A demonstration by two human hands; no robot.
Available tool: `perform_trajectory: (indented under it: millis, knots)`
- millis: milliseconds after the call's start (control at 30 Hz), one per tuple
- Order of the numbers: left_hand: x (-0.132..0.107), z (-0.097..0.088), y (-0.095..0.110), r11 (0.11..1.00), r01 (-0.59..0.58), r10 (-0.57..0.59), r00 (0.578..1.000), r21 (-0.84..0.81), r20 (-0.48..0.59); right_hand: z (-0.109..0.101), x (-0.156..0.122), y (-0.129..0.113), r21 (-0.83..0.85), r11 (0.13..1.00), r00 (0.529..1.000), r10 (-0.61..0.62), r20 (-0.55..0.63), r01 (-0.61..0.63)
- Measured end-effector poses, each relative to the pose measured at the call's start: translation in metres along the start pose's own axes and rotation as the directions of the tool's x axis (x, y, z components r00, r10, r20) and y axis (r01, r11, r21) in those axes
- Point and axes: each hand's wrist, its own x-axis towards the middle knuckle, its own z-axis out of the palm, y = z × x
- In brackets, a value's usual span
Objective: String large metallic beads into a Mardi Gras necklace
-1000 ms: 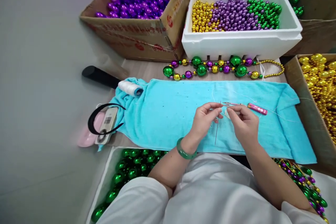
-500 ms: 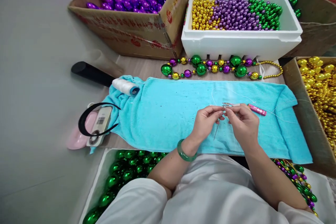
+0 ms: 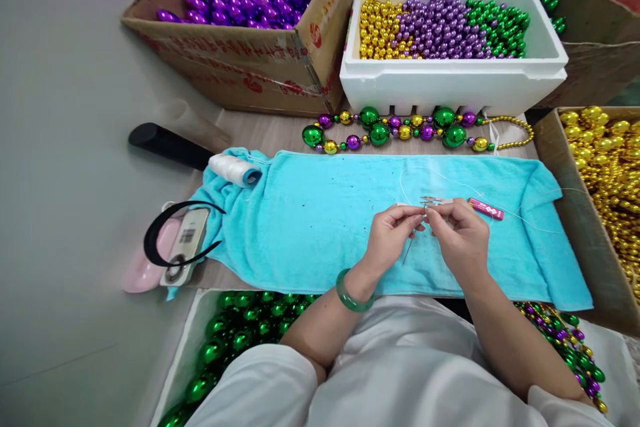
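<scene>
My left hand [image 3: 393, 237], with a green bangle at the wrist, is closed in a pinch on a long thin needle [image 3: 407, 252]. The needle slants down towards me below the fingertips. My right hand [image 3: 461, 235] meets it, thumb and forefinger pinched on the white thread [image 3: 463, 185] at the needle's upper part; the fingers hide the exact point. The thread loops behind my hands across the turquoise towel [image 3: 320, 213]. Just beyond the fingertips lies a tool with a pointed metal tip [image 3: 429, 199], and beside my right hand is a pink patterned handle [image 3: 486, 209].
Beyond the towel lies a beaded necklace [image 3: 379, 134]. Behind stand a white foam box [image 3: 455, 83] of small beads and a carton [image 3: 225, 67] of purple beads. Gold beads [image 3: 607, 167] fill a box at right. Left are a thread spool [image 3: 235, 170] and a black headband [image 3: 150, 240].
The view has shifted slightly, so everything sits a little further left. My hands keep the same pinched grip, fingertips together at the needle.
</scene>
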Motion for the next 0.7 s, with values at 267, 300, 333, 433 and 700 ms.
perform_trajectory:
  millis: [267,300,333,433,700]
  knots:
    - [-0.001,-0.001,-0.003,0.993,-0.08,0.082,0.996,0.084,-0.021,0.002,0.0,0.002,-0.027,0.999,1.0,-0.025,0.004,0.025]
    - [-0.001,-0.001,-0.003,0.99,-0.097,0.099,0.995,0.105,-0.021,0.002,0.0,0.002,-0.025,0.999,1.0,-0.023,0.006,0.023]
    - [-0.002,-0.001,-0.004,0.985,-0.117,0.121,0.992,0.13,-0.021,0.002,0.0,0.002,-0.023,1.0,1.0,-0.017,0.009,0.017]
    - [-0.003,-0.002,-0.006,0.948,-0.214,0.225,0.974,0.235,-0.018,0.002,-0.001,0.003,-0.001,1.0,1.0,0.016,0.018,-0.016]
    - [-0.003,0.001,-0.011,0.887,-0.282,0.291,0.956,0.366,0.03,-0.002,0.006,0.006,0.09,0.987,0.989,0.123,0.082,-0.13]
